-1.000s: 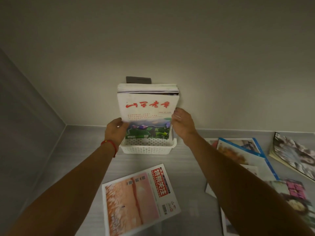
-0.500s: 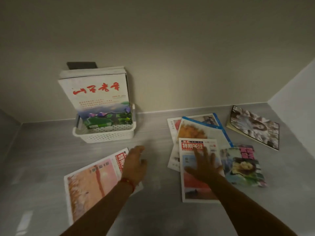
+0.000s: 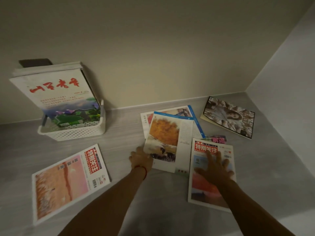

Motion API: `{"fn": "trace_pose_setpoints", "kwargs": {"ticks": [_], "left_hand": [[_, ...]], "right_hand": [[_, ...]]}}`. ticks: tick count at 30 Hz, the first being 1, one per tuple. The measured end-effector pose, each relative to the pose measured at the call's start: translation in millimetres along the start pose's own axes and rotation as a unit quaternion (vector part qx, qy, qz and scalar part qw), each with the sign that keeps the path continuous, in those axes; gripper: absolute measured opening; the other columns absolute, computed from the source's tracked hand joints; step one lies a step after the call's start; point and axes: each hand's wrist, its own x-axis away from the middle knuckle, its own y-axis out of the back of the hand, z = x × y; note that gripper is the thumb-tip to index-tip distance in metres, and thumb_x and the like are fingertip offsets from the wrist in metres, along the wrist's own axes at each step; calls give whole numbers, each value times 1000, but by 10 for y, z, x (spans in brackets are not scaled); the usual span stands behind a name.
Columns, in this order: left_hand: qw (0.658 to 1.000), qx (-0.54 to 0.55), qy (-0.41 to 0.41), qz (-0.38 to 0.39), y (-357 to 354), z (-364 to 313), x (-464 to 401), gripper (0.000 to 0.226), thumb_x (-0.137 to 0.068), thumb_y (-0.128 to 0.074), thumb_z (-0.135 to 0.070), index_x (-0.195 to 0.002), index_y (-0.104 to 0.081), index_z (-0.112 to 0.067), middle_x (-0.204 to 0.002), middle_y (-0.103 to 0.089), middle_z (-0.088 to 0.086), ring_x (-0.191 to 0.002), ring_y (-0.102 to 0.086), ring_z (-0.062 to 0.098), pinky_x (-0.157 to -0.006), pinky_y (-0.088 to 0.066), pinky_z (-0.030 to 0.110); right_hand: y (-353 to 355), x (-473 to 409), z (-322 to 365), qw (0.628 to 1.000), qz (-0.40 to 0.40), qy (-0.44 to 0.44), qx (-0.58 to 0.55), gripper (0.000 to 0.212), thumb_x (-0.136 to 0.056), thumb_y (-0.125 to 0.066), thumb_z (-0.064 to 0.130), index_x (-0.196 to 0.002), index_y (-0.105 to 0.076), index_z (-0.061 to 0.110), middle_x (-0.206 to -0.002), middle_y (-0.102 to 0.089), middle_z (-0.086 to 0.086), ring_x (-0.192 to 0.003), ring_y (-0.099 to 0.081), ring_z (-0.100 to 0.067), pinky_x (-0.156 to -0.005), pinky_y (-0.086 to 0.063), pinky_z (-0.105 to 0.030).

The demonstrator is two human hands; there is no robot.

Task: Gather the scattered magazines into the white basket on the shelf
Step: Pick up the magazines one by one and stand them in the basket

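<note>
1. i saw the white basket [image 3: 73,132] at the back left of the grey shelf [image 3: 122,193], with several magazines standing in it.
2. the front one [image 3: 58,97] had red characters on a white cover.
3. the left hand [image 3: 141,160] touched the lower left corner of the magazine with the orange picture [image 3: 167,138]; if its fingers pinched the edge, i could not tell.
4. the right hand [image 3: 215,169] lay flat, fingers spread, on the magazine with the red title [image 3: 201,189].
5. a pink magazine [image 3: 68,181] lay near the left, and a dark one [image 3: 228,116] at the far right.
</note>
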Motion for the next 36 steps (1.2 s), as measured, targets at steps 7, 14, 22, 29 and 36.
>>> {"fn": "trace_pose_setpoints", "kwargs": {"ticks": [7, 14, 22, 29, 36], "left_hand": [[979, 204, 25, 8, 80, 17, 22, 16, -94, -57, -17, -108, -58, -11, -117, -65, 20, -100, -65, 33, -75, -59, 39], [861, 507, 25, 29, 942, -31, 286, 23, -93, -48, 7, -104, -66, -1, -92, -70, 18, -82, -67, 32, -61, -61, 39], [807, 586, -9, 70, 2111, 54, 601, 48, -98, -41, -33, -103, -66, 8, -89, -74, 29, -75, -74, 37, -75, -61, 45], [957, 205, -135, -156, 2385, 530, 614, 29, -99, -56, -33, -117, -69, -14, -90, -73, 11, -73, -66, 24, -71, -61, 41], [945, 181, -161, -221, 2891, 1079, 551, 29, -99, -55, -35, -115, -67, -14, -124, -68, 8, -100, -68, 30, -83, -62, 46]], "right_hand": [[73, 6, 72, 996, -23, 74, 40, 82, -89, -59, 51, -153, -13, 30, -164, -2, -8, -150, 0, -40, -114, -11, -69], [226, 275, 671, 876, 97, 461, -101, 81, -86, -68, 26, -153, -23, 24, -159, -22, 0, -142, -30, -14, -114, -36, -40], [783, 541, 1734, 829, -61, 379, -406, 18, -88, -70, 36, -85, -73, 54, -84, -75, 22, -81, -71, 2, -68, -58, -20], [1024, 638, 2352, 849, -65, 405, -334, 12, -89, -69, 37, -85, -75, 27, -81, -76, 12, -74, -73, -8, -68, -59, -42], [1029, 877, 3049, 867, -33, 442, -228, 14, -96, -60, 25, -104, -71, 23, -103, -76, 0, -86, -72, -13, -73, -60, -39]]}}
